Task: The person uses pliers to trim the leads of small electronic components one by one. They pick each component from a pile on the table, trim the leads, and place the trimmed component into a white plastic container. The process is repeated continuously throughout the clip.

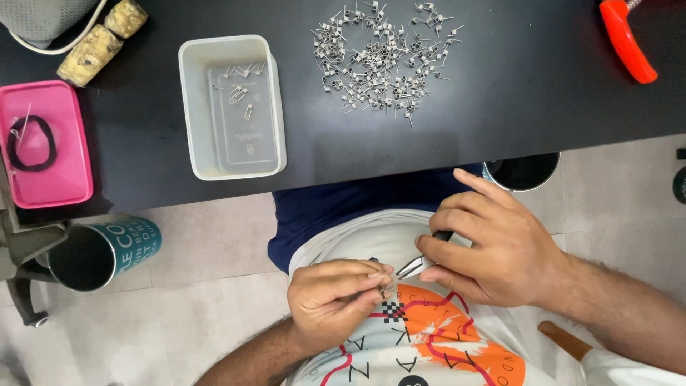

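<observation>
The black desk [500, 86] spans the upper half of the view. On it, at the left edge, lies a pink tray [50, 179] containing a black loop [30, 143]. Right of the tray sits a white rectangular container [196, 107] holding a few small metal clips. Further right, a loose pile of small wire coils [382, 57] is spread on the desk surface. An orange-handled tool [627, 41] lies at the upper right corner. Two cork pieces [89, 53] rest at the upper left.

Below the desk edge, a teal cup [107, 250] hangs at the left, and a dark round bin [525, 171] stands at the right.

The right hand [500, 250] is closed around the handles of small pliers [421, 263], with the index finger extended. The plier tips point left toward the left hand [336, 300]. The left hand has its fingertips pinched together on a small wire coil [386, 287], held over the person's lap, well apart from the pile on the desk. The plier tips are at the coil; contact cannot be determined.
</observation>
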